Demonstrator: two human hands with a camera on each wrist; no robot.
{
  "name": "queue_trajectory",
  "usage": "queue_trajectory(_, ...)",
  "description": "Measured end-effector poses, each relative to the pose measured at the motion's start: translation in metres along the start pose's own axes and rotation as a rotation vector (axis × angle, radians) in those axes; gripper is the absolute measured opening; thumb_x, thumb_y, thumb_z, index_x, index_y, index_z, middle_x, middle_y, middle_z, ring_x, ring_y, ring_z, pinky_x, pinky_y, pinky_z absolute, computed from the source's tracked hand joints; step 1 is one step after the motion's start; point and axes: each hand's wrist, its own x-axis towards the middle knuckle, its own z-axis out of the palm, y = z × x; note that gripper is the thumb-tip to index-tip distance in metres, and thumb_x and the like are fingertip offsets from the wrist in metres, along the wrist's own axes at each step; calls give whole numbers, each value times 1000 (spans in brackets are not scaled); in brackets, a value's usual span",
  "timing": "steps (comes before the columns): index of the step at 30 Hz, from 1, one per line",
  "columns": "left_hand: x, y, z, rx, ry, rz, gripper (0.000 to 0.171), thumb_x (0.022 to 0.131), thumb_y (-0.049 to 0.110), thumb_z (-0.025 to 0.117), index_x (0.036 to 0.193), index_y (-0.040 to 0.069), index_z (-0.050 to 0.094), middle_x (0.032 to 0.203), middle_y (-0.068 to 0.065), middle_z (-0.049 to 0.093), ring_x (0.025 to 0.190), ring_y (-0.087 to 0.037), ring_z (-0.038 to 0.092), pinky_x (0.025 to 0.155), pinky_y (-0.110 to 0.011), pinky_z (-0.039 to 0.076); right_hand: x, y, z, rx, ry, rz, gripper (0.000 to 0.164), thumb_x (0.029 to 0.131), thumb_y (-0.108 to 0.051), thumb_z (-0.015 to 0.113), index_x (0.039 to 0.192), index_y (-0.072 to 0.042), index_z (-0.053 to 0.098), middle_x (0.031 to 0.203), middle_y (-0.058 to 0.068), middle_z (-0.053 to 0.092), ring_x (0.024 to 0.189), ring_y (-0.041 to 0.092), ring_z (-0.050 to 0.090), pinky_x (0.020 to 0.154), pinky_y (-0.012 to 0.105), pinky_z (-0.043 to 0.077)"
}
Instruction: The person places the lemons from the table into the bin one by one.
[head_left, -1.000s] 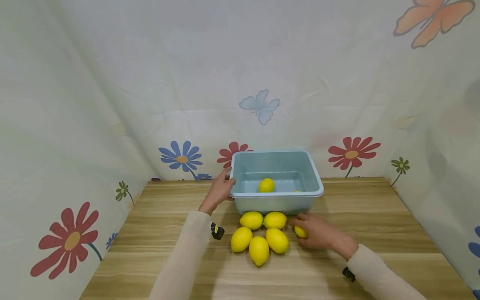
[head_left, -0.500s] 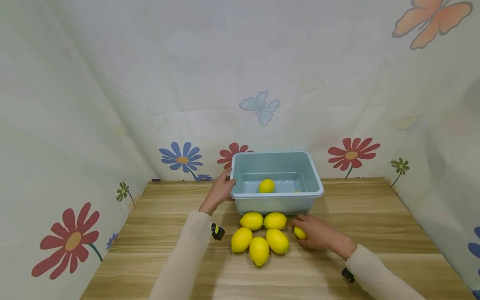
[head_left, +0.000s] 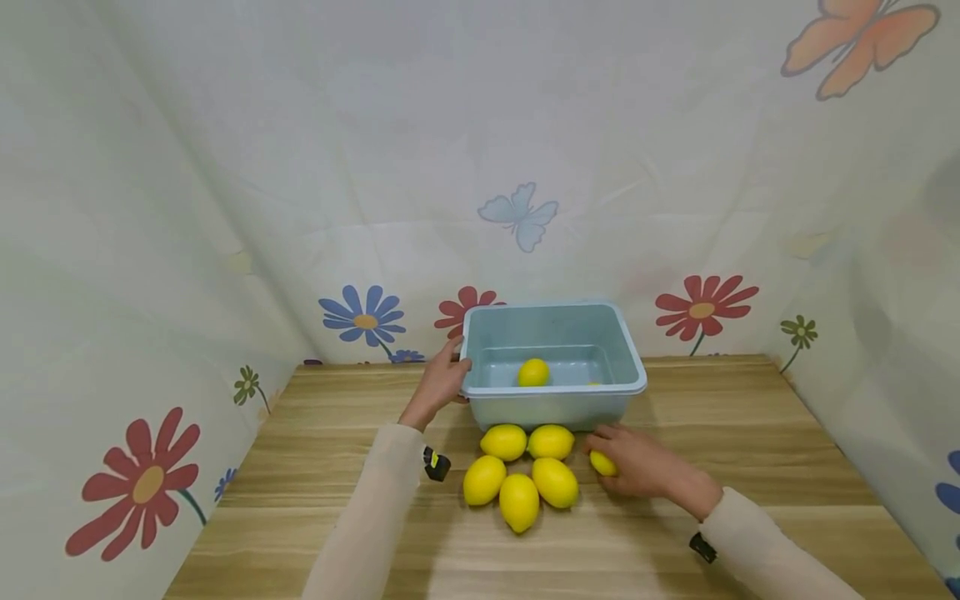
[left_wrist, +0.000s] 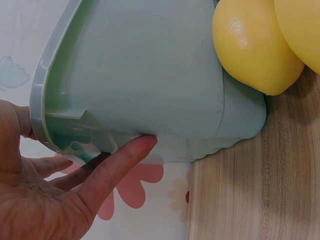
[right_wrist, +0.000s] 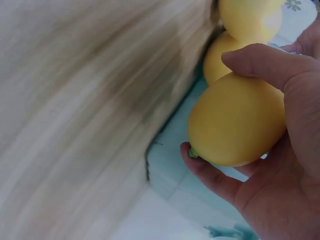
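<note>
At the left end of a pale blue plastic basin, my left hand grips the rim, its thumb over the edge and its fingers along the outer wall. In the left wrist view, those fingers lie against the wall under the lip. To the right of the basin's front, my right hand holds a yellow lemon between thumb and fingers; the lemon's green stem end shows by a fingertip. Inside the basin lies another lemon, and a sliver of yellow shows behind the front rim.
Several lemons sit in a ring on the wooden table before the basin, among them a front lemon and a back right lemon close to the basin wall. A flower-patterned curtain stands behind and on both sides.
My right hand and the lemon in it have shifted very slightly to the right. The left hand, the basin and the other lemons stay in place.
</note>
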Motion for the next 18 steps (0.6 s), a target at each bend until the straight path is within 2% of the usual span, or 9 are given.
queue_trajectory(8,-1,0,0,5,3,1,60,97,30,47,154,23,30,140,-17,52,109,-35,62,59,-39,61,0,-9,-11,15,19,-17,35,77,-13,76,109,-21,64,103,-5,58,92,15,54,80,38,53)
queue_trajectory(18,-1,0,0,14,3,3,59,97,30,47,153,25,32,140,-17,52,111,-37,62,61,-40,62,1,-19,-27,-20,64,-39,39,75,-16,79,109,-23,63,104,-6,58,92,13,52,79,35,53)
